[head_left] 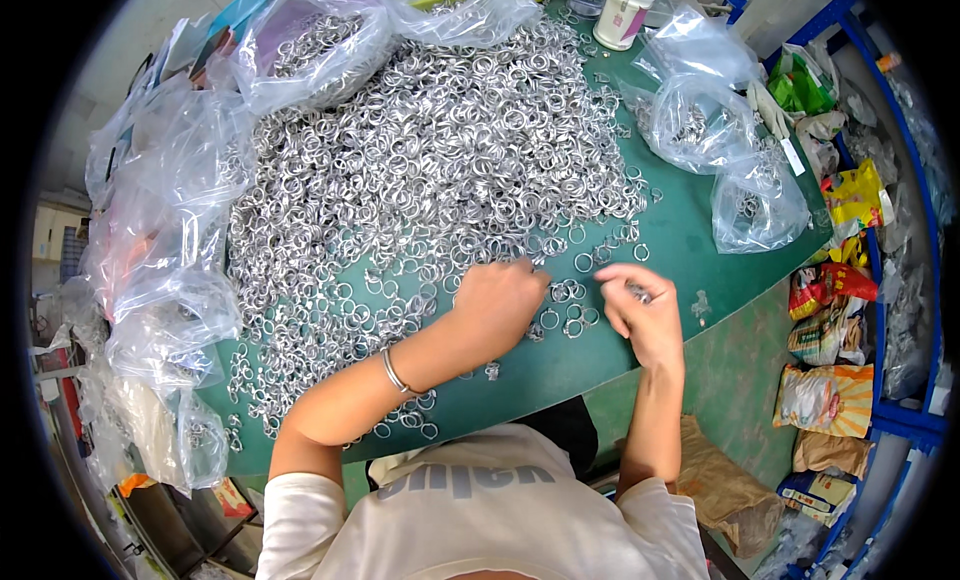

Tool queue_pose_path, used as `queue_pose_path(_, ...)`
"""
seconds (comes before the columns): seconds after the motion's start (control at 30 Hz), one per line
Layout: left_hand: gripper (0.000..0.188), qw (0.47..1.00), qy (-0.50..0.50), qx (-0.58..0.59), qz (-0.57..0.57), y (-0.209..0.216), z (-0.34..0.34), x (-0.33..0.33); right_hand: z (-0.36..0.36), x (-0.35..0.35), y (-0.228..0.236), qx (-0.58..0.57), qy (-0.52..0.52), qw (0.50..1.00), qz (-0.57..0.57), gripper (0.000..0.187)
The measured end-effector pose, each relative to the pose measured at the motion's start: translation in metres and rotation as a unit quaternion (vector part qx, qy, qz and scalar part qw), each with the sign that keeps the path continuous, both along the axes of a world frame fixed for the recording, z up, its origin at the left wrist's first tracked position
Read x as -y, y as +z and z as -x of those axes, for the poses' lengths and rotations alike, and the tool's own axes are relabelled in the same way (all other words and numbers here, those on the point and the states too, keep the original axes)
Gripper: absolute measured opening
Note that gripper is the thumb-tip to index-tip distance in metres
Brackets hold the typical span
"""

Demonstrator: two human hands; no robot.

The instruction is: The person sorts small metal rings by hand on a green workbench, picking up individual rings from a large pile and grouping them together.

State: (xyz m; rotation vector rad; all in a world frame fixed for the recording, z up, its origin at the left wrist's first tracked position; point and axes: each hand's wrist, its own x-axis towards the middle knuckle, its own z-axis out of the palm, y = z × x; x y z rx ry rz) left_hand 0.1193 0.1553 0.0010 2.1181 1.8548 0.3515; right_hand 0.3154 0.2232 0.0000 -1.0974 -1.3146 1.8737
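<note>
Left hand (503,295): over the near edge of the ring pile, fingers curled down; whether they grip anything I cannot tell.
Right hand (645,315): just right of the left hand, above the table; thumb and forefinger stand apart, the other fingers curled around small silver pieces (638,293).
Silver rings (430,150): heaped across the far and left table, thinning to loose ones between and near the hands.
Green table (735,295): beneath everything, bare at near right.
Clear bag (760,215): far right, metal pieces inside.
White cup (625,15): far edge, right of the heap.
</note>
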Motion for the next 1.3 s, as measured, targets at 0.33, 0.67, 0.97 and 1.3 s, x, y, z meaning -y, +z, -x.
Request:
queue_pose_path(0.33, 0.016, 0.993, 0.081, 0.051, -0.067, 0.005, 0.012, -0.003, 0.012, 0.007, -0.002, 0.202, -0.037, 0.946, -0.251, 0.006)
queue_pose_path(0.67, 0.011, 0.972, 0.120, 0.194, -0.061, 0.010, 0.013, 0.003, -0.002, -0.003, -0.010, -0.277, -0.032, 0.936, 0.215, 0.010)
queue_pose_path(0.97, 0.018, 0.983, 0.118, 0.133, -0.051, 0.016, 0.043, 0.034, 0.028, -0.013, -0.002, 0.024, 0.033, 0.999, -0.011, 0.016)
queue_pose_path(1.3, 0.030, 0.990, 0.092, 0.070, -0.075, 0.006, 0.028, 0.008, 0.054, -0.015, -0.013, 0.160, -0.036, 0.906, -0.390, 0.009)
